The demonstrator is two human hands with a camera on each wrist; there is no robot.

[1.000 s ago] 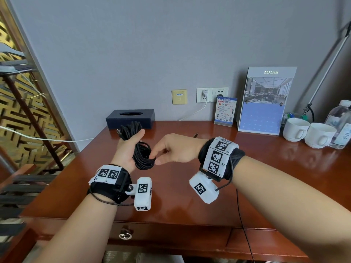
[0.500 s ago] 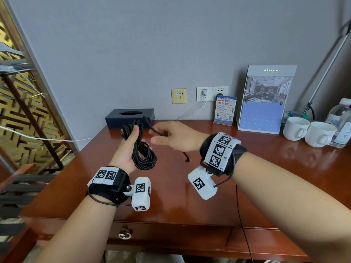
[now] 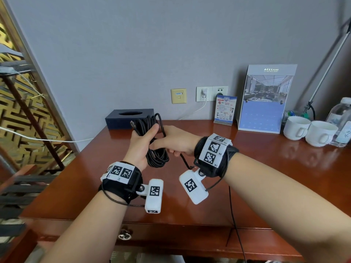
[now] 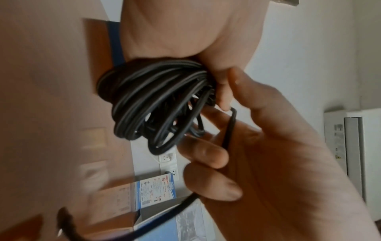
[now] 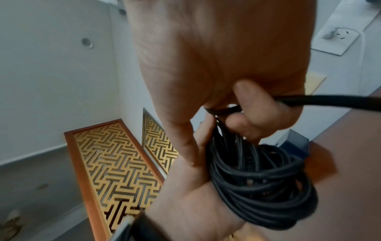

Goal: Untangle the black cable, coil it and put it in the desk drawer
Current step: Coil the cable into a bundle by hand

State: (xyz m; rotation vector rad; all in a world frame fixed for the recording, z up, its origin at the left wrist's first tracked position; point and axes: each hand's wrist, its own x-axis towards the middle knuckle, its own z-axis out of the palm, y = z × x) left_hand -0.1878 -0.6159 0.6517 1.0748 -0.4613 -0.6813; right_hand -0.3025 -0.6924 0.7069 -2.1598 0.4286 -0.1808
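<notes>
Cable [image 3: 152,143]: black, wound into a bundle of loops, held up in the air above the desk [image 3: 266,168], in front of the tissue box; one plug end sticks up at the top of the bundle, and a loose tail trails down from under the right hand.
Left hand [image 3: 141,147]: palm toward the bundle, thumb pressed across the loops, fingers curled round them from behind; it grips the cable.
Right hand [image 3: 178,141]: just right of the bundle and touching it; fingers folded round the loose strand [image 5: 309,100], which the wrist view shows running through the fist and out to the side.
Drawer [image 3: 171,236]: in the desk front, below the hands, closed, with a round metal pull [image 3: 124,234].
Tissue box [image 3: 129,118]: dark blue, at the desk's back edge, directly behind the bundle and partly hidden by it.
Wall sockets [image 3: 204,93]: above the desk's back edge, a white plug and lead in one.
Card [image 3: 226,109]: small blue notice, right of the tissue box.
Calendar [image 3: 266,99]: standing right of the card.
Cups [image 3: 311,130]: two white, right of the calendar, a water bottle [image 3: 341,118] beside them.
</notes>
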